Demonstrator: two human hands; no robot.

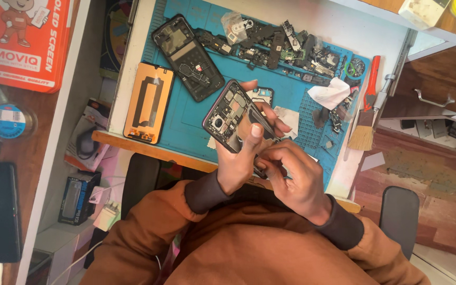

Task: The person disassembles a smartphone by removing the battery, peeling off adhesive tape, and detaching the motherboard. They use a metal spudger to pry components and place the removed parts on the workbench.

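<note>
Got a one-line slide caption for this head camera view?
Left hand holds an opened phone over a blue work mat while the right hand works at its lower edge.

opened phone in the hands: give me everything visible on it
The opened phone is a dark slab with its back cover off, showing a round camera module near its lower left corner, metal shields and boards inside a dark purplish frame. It is held tilted above the blue work mat, clear of it. The left hand grips it from below, thumb across the inside and fingertips over the far edge. The right hand works at its near end with a thin tool; the tool's tip is hard to make out.
</note>
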